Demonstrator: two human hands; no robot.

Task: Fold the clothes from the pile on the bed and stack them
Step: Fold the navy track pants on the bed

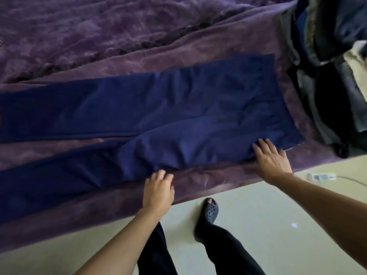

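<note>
A pair of dark blue trousers [151, 116] lies spread flat on the purple bed cover [99, 36], waistband to the right and both legs running off to the left. My right hand [272, 158] lies flat with straight fingers on the near corner of the waistband. At the near edge of the trousers, by the seat, my left hand [158, 188] has loosely bent fingers touching the cloth. The pile of clothes [329, 56] sits at the right end of the bed, dark and grey garments heaped together.
The bed's near edge runs diagonally from lower left to right. Pale floor lies below it, with my legs in dark trousers and a dark clog [209, 212]. A white power strip [321, 176] with a cable lies on the floor at right.
</note>
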